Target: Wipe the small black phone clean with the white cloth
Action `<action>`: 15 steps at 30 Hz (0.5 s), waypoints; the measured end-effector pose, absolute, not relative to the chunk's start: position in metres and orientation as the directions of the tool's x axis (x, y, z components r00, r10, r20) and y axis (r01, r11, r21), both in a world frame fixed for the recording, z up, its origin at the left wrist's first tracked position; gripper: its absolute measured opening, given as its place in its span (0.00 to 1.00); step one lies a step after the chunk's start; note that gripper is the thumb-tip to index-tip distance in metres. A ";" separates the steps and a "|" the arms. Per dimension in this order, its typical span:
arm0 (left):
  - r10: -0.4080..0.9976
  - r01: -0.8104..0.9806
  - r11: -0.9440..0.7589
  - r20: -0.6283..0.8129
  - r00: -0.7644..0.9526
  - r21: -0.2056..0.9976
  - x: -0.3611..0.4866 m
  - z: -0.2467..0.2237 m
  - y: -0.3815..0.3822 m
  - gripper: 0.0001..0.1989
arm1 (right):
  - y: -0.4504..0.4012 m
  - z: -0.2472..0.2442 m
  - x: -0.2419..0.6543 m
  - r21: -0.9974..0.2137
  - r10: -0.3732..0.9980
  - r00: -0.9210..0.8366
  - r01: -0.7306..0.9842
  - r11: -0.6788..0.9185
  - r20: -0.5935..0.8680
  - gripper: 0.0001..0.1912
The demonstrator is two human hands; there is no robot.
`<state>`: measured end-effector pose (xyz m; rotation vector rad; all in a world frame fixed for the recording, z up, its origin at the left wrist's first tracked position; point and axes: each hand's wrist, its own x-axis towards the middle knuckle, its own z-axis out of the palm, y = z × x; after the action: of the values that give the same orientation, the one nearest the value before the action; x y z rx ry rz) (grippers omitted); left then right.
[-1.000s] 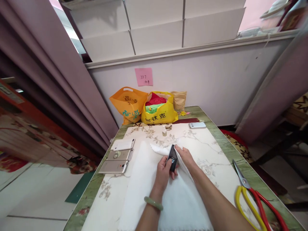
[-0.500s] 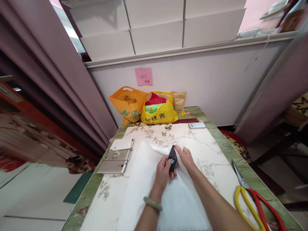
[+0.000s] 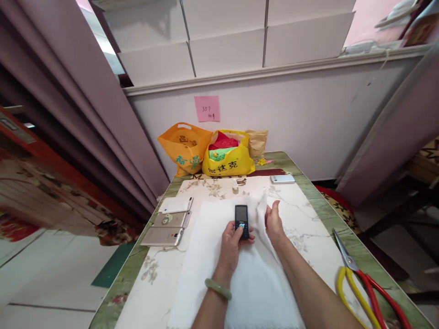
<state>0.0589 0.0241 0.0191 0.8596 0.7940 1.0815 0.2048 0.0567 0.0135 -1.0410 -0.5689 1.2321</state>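
My left hand [image 3: 233, 242] is closed around a black keypad mobile phone [image 3: 241, 214], thumb across its keys and fingertips showing at its right side. The phone's small screen faces me, upright above a white cloth [image 3: 212, 274] spread on the table. To the right, my right hand [image 3: 274, 224] holds up a raised fold of that cloth, its thumb pointing upward and the other fingers partly hidden by the fabric. The right hand is apart from the phone.
Several smartphones lie around: a white one [image 3: 175, 204] and two gold ones at left, a silver one [image 3: 282, 179] at back right. A small bottle [image 3: 235, 186] stands behind the cloth. Large scissors [image 3: 350, 262] lie at right. Orange [image 3: 185, 146] and yellow [image 3: 228, 167] bags stand behind.
My right hand has drawn away from the phone to the right, taking the cloth fold with it. The phone has turned from tilted to upright, screen toward me, in my left hand.
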 end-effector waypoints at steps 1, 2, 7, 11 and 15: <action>0.952 -0.403 0.241 -0.134 0.275 0.883 0.059 0.019 0.024 0.15 | 0.055 0.015 0.204 -0.872 0.952 0.260 -0.490 -0.012 -0.159 0.43; 0.952 -0.410 0.247 -0.141 0.272 0.878 0.059 0.018 0.024 0.15 | 0.054 0.016 0.203 -0.884 0.964 0.237 -0.467 0.001 -0.124 0.41; 0.965 -0.479 0.236 -0.143 0.221 0.846 0.062 0.014 0.027 0.18 | 0.046 0.018 0.197 -0.966 0.957 0.134 0.051 0.253 0.258 0.20; 0.975 -0.533 0.219 -0.170 0.140 0.817 0.063 0.010 0.028 0.22 | 0.042 0.017 0.187 -0.820 0.839 0.196 0.409 0.400 0.508 0.20; 0.979 -0.527 0.204 -0.163 0.124 0.825 0.063 0.013 0.027 0.22 | 0.040 0.020 0.184 -0.787 0.809 0.254 0.502 0.359 0.530 0.22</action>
<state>0.0633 0.0271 0.0126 0.6900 0.8232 1.2342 0.1844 0.0403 0.0203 -1.2910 -1.3985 0.3165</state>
